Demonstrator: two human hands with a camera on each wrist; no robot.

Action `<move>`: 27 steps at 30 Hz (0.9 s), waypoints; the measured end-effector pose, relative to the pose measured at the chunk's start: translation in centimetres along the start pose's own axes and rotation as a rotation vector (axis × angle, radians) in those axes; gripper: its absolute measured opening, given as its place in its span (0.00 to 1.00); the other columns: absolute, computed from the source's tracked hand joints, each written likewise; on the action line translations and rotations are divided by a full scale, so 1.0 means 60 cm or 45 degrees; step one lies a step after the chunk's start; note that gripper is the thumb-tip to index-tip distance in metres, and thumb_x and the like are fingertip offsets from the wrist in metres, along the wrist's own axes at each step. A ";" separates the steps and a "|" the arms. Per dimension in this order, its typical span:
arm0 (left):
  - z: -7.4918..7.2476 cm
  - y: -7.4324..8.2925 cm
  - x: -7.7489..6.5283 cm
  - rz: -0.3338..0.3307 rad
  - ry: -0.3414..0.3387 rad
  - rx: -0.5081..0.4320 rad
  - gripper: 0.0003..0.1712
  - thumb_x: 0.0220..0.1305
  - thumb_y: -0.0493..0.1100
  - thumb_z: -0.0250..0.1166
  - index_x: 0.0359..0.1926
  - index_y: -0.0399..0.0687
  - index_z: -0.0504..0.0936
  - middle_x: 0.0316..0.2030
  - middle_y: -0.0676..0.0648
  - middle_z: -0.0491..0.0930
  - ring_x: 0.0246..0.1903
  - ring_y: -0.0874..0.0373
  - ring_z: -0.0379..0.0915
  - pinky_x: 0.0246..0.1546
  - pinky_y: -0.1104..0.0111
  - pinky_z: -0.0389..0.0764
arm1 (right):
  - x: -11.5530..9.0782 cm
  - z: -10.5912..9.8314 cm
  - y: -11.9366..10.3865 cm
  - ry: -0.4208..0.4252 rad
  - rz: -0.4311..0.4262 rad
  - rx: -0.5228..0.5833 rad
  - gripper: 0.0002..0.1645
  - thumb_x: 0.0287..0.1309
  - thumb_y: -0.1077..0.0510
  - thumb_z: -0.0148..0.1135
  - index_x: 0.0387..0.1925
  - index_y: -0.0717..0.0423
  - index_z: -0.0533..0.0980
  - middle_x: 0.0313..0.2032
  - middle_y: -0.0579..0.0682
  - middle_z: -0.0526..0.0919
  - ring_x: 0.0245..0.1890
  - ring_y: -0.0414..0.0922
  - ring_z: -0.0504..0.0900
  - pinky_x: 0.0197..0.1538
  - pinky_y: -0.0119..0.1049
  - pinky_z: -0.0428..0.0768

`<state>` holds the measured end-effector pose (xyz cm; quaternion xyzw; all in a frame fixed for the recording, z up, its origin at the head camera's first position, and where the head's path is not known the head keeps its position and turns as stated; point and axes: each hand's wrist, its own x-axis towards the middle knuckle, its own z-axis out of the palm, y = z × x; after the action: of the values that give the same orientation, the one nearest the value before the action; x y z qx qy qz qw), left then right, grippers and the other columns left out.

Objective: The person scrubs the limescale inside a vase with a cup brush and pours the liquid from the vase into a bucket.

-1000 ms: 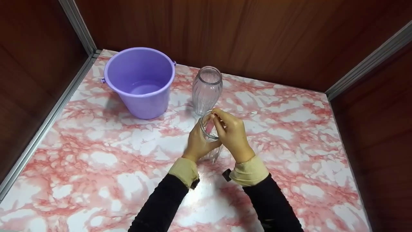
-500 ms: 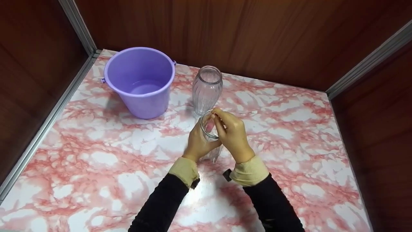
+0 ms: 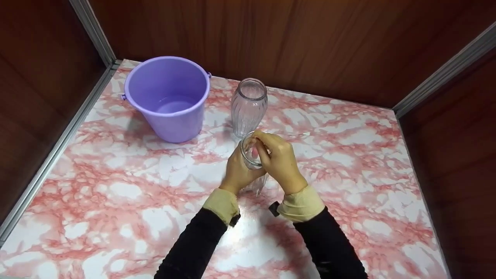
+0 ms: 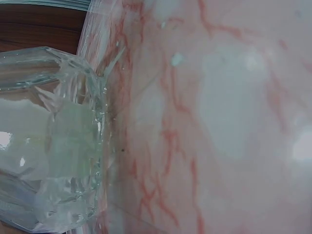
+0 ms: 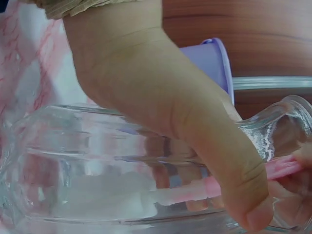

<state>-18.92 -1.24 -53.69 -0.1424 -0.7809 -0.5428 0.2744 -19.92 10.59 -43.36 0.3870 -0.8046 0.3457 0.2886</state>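
Observation:
My left hand grips a clear ribbed glass vase round its body, its thumb lying across the glass in the right wrist view. My right hand is over the vase's mouth, fingertips pinching the pink handle of a sponge bottle brush. Through the glass, its whitish head shows deep inside the vase. The left wrist view has the vase's thick base close above the tabletop, the pale head blurred within. Most of the handle's upper end is hidden by my right fingers.
A second clear glass vase stands upright just behind the held one. To its left is a purple bucket. Brown wood-look panels enclose the back and sides of the red-and-white marbled tabletop.
The pink handle has shifted and changed its tilt inside the vase's mouth, with my right hand moving very slightly. My left hand keeps its grip on the vase, which stays in place.

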 end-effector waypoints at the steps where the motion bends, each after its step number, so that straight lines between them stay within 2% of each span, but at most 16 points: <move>1: 0.000 -0.001 0.000 0.004 0.002 0.003 0.49 0.40 0.53 0.76 0.62 0.36 0.68 0.55 0.41 0.76 0.56 0.50 0.72 0.60 0.65 0.71 | 0.000 0.000 0.000 -0.007 0.008 0.002 0.10 0.56 0.71 0.62 0.41 0.65 0.81 0.31 0.55 0.85 0.28 0.46 0.82 0.32 0.37 0.82; 7: -0.001 -0.001 0.000 0.024 -0.007 0.006 0.51 0.41 0.54 0.75 0.63 0.34 0.66 0.57 0.39 0.75 0.57 0.49 0.71 0.61 0.64 0.70 | 0.002 -0.001 -0.001 -0.034 0.061 0.021 0.08 0.59 0.66 0.62 0.40 0.63 0.81 0.27 0.53 0.83 0.25 0.44 0.81 0.29 0.34 0.82; 15: -0.001 0.000 0.001 0.016 -0.016 -0.011 0.49 0.41 0.53 0.75 0.63 0.37 0.66 0.55 0.42 0.76 0.56 0.51 0.72 0.61 0.65 0.70 | 0.005 -0.005 -0.001 -0.083 0.129 0.031 0.07 0.62 0.63 0.59 0.41 0.61 0.80 0.24 0.49 0.81 0.20 0.39 0.76 0.24 0.32 0.77; 20: -0.001 0.001 0.002 -0.012 -0.030 -0.042 0.50 0.42 0.53 0.77 0.65 0.39 0.66 0.58 0.43 0.75 0.58 0.53 0.70 0.62 0.67 0.68 | 0.007 -0.007 0.000 -0.066 0.167 0.046 0.06 0.64 0.61 0.59 0.38 0.60 0.79 0.22 0.47 0.78 0.19 0.37 0.72 0.22 0.31 0.73; 23: -0.002 0.001 0.001 -0.020 -0.028 -0.047 0.50 0.42 0.53 0.77 0.65 0.39 0.66 0.58 0.44 0.74 0.58 0.54 0.70 0.62 0.67 0.68 | 0.007 -0.007 0.001 -0.046 0.169 0.052 0.05 0.64 0.61 0.59 0.37 0.60 0.78 0.22 0.47 0.78 0.20 0.37 0.73 0.23 0.31 0.74; 27: 0.000 -0.001 0.001 0.041 -0.003 -0.010 0.49 0.43 0.52 0.76 0.63 0.37 0.66 0.57 0.42 0.74 0.58 0.52 0.70 0.61 0.65 0.69 | 0.005 -0.004 0.001 -0.018 0.132 0.056 0.06 0.63 0.63 0.59 0.38 0.63 0.79 0.25 0.50 0.82 0.23 0.39 0.80 0.27 0.30 0.80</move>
<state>-19.03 -1.29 -53.70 -0.1568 -0.7767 -0.5412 0.2815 -20.10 10.69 -43.01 0.3533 -0.8179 0.3750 0.2561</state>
